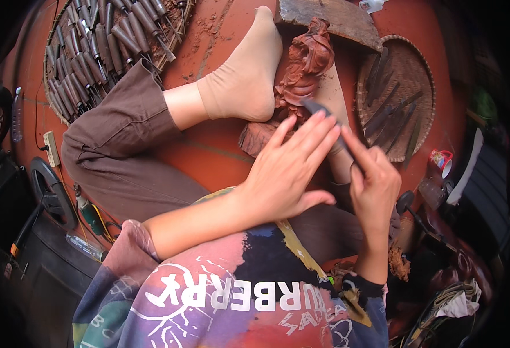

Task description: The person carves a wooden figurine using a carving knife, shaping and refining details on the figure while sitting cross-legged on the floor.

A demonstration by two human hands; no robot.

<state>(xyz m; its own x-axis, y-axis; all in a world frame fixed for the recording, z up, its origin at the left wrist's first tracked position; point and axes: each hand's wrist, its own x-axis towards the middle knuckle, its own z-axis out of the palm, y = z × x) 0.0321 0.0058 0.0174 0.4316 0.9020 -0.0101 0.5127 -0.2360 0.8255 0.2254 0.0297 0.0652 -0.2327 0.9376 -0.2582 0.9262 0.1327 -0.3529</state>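
Note:
A reddish-brown wood carving (308, 61) with deep folds and curls stands between my two beige-socked feet. Its lower, rougher base (256, 138) shows beside my left hand. My right hand (374, 177) is closed round a dark, slim file (354, 149), which slants up and left to the carving's lower part. Across the file's front part lie the outstretched fingers of my left hand (289, 159), palm down, thumb apart. The left fingers partly hide the file and the carving beneath.
A heavy wooden block (330, 20) sits beyond the carving. At upper left, a round basket (47, 64) holds many wooden-handled chisels. Several dark files lie in a woven tray (423, 69) at right. A green power tool (90, 216) and a power strip (51, 149) are at left.

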